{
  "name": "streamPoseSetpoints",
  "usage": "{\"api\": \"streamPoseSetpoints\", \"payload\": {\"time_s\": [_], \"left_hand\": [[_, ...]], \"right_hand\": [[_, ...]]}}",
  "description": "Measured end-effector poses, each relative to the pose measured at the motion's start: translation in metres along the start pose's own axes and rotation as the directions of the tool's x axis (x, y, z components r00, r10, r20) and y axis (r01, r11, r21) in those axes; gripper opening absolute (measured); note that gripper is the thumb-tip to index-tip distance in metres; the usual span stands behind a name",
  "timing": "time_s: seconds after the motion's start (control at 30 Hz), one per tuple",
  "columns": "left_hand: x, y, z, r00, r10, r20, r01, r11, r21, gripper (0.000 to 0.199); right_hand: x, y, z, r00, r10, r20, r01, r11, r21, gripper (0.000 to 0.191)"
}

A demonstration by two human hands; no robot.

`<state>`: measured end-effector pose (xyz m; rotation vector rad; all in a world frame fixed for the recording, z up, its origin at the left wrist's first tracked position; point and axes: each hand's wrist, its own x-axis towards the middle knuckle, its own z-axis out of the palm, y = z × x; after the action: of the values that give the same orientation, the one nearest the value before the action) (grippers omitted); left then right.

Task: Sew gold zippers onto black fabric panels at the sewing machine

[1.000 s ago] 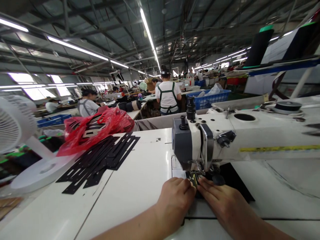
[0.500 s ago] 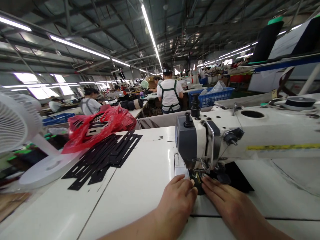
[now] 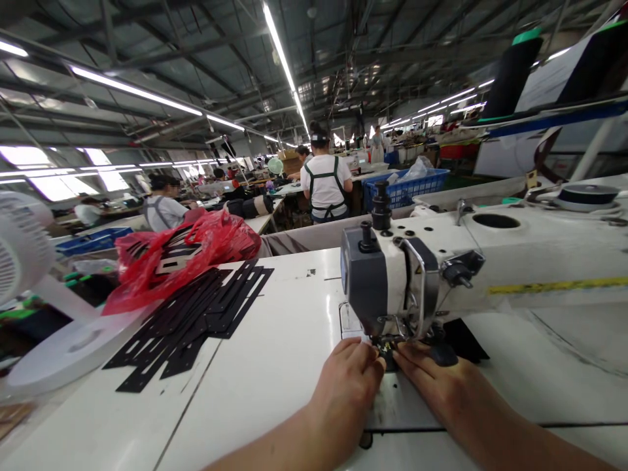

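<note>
My left hand [image 3: 346,386] and my right hand [image 3: 434,386] press side by side on a small black piece [image 3: 461,340] under the presser foot of a white sewing machine [image 3: 471,268]. The fingertips of both hands meet at the needle area [image 3: 385,347]. Most of the black piece is hidden by the hands and the machine head. Its far end sticks out to the right behind the right hand.
A pile of black cut strips [image 3: 196,314] lies on the white table [image 3: 275,366] to the left, with a red plastic bag [image 3: 181,255] behind it. A white fan [image 3: 29,275] stands at far left. Other workers [image 3: 324,183] sit at tables beyond. A blue basket [image 3: 407,186] stands behind.
Both hands have stayed at the needle, sliding slightly forward with the piece. The view has shifted a little.
</note>
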<state>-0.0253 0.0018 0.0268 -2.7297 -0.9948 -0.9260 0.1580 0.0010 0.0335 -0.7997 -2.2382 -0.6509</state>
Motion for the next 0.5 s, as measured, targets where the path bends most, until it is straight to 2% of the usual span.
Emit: {"api": "streamPoseSetpoints", "payload": {"time_s": [0.2,0.5], "left_hand": [[0.0006,-0.0026,0.0022,1.0,-0.009,0.007,0.009,1.0,0.009,0.02],[-0.0007,-0.0069,0.0085,0.999,-0.007,0.051,0.004,0.999,0.048,0.006]], "right_hand": [[-0.0044,0.001,0.0017,1.0,0.02,0.012,-0.021,0.999,0.03,0.043],[-0.0031,0.0057,0.0005,1.0,0.016,0.005,-0.016,0.999,0.028,0.041]]}}
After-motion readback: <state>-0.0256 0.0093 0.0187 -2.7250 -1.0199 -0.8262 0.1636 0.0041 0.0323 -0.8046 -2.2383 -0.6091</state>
